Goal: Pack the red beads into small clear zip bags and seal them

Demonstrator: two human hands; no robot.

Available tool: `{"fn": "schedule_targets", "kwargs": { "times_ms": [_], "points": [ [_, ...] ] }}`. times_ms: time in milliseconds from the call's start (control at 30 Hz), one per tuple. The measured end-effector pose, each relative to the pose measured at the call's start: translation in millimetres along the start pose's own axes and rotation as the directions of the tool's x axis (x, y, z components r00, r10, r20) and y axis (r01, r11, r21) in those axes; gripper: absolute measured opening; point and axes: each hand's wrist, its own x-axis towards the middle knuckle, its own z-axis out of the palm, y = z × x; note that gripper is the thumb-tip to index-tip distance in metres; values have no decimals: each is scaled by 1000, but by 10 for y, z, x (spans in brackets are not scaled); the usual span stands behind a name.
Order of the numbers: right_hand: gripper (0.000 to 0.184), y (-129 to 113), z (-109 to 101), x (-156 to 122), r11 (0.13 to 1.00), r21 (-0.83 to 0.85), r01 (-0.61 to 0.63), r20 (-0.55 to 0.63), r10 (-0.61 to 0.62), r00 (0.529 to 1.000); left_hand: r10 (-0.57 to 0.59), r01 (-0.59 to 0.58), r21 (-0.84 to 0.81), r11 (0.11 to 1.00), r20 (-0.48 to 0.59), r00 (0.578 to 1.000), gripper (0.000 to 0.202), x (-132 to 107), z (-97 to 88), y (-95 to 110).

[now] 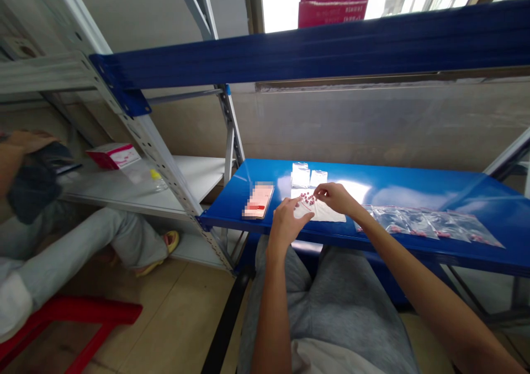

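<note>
Small dark-red beads [307, 198] lie in a loose pile on a white cloth or sheet [329, 213] on the blue shelf. My left hand [286, 219] rests at the pile's near left side, thumb and fingers apart, with nothing seen in it. At the pile's right edge, the fingertips of my right hand [334, 196] are pinched together; what they hold, if anything, is too small to make out. Clear zip bags [418, 222] with a few red pieces in each lie in an overlapping row to the right. Behind the pile are small clear packets [300, 175].
A phone [259, 200] lies left of my hands on the blue shelf [226, 206]. A blue crossbeam [290, 54] runs above, and a grey post [165, 159] stands at the left. Another person [95, 236] sits beyond it, near a red-and-white box [114, 156].
</note>
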Motion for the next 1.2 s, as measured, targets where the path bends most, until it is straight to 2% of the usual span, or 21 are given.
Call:
{"fn": "schedule_targets", "kwargs": {
  "times_ms": [133,300,567,800,900,1000,1133,1200],
  "points": [
    [16,202,153,68,984,-159,-85,-36,80,996,-9,9,5,1000,1,1000,44,-2,-3,-14],
    [16,281,295,67,971,-219,-100,-39,93,995,-7,7,5,1000,-17,1000,43,-4,0,-20],
    [19,245,320,84,953,-288,-97,-8,99,995,-22,22,7,1000,-9,1000,44,-7,-20,-4],
    [20,271,324,110,958,-278,-66,12,73,997,-19,19,10,1000,-2,1000,45,-5,8,-36],
    [17,256,257,101,977,-199,-77,-5,77,997,-25,26,31,999,-10,1000,45,-9,-8,-25],
    [15,197,128,62,999,8,-43,-3,43,999,-28,28,18,999,-1,1000,46,-12,-48,10],
    [27,1,-42,-20,939,330,100,86,-135,987,-62,62,-22,998,3,998,47,-9,-85,62],
    [30,-123,-96,-52,905,393,164,128,-230,965,-88,89,-59,994,7,996,45,-8,-95,87]
  ]
}}
